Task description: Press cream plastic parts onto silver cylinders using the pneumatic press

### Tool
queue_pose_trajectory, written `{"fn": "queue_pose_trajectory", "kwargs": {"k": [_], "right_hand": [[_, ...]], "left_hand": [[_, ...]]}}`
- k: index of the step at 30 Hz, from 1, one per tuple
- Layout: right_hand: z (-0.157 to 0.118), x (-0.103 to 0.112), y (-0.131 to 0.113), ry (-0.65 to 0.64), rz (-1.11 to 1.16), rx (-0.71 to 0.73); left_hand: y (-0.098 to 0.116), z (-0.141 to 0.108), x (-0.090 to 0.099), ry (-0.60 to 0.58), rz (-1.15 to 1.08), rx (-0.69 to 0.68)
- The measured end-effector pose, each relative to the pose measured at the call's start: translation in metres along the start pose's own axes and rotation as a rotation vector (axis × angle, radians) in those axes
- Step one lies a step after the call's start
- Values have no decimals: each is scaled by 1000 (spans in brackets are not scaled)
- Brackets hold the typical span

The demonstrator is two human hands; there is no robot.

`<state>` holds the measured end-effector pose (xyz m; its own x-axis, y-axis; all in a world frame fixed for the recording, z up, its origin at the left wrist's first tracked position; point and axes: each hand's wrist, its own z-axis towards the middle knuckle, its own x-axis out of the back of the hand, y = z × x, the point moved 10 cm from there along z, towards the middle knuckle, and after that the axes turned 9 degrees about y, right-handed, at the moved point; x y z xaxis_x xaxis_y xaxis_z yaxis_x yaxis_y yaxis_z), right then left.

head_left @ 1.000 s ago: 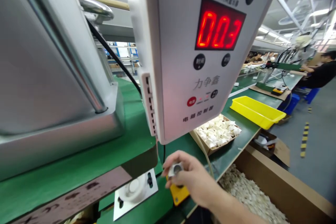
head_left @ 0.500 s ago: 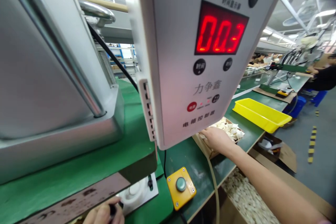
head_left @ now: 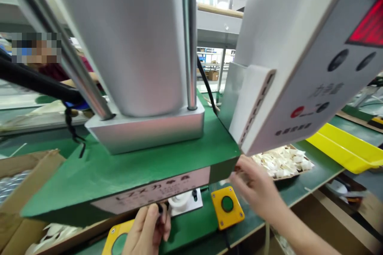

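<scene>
My left hand [head_left: 146, 227] is closed at the front of the green press, its fingers around a small black part [head_left: 160, 209] that is mostly hidden. Right beside those fingers, a round white holder [head_left: 179, 202] sits on a pale metal plate [head_left: 196, 203] under the press head [head_left: 149, 167]. My right hand [head_left: 254, 185] is blurred, fingers curled together, beneath the controller's lower corner and above the right yellow button box [head_left: 227, 207]. What its fingertips hold, if anything, cannot be made out. Behind that hand lies a shallow box of white pieces [head_left: 283, 161].
A white controller [head_left: 287, 99] with a red display hangs at the right. Beyond it lies a yellow tray [head_left: 350, 147]. Another yellow button box [head_left: 116, 239] is at lower left, near a cardboard box [head_left: 30, 163]. Another person [head_left: 54, 67] is behind the press at left.
The view has swung left, bringing the whole press head into sight. My right hand has come away from the box of white pieces toward the press. My left hand stays by the white holder.
</scene>
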<state>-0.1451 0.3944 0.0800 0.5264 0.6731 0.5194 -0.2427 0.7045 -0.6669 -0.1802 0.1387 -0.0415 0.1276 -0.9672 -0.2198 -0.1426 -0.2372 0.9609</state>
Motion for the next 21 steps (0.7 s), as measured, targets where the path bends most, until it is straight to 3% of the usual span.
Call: {"fn": "queue_pose_trajectory", "kwargs": {"k": [3,7,13,21], "right_hand": [[-4,-62,-34,-179,186,-32],[2,-104,-56,-192,44,122],[1,-109,-49,-140,-18,179],[-5,-122,-19,-189,88,-42]], "left_hand": [[-3,-1,2,20,-3,-3],[-3,-3,1,19,-48,-8],[0,-4,1,11,-45,-42],[-14,1,4,3,-43,-32]]}}
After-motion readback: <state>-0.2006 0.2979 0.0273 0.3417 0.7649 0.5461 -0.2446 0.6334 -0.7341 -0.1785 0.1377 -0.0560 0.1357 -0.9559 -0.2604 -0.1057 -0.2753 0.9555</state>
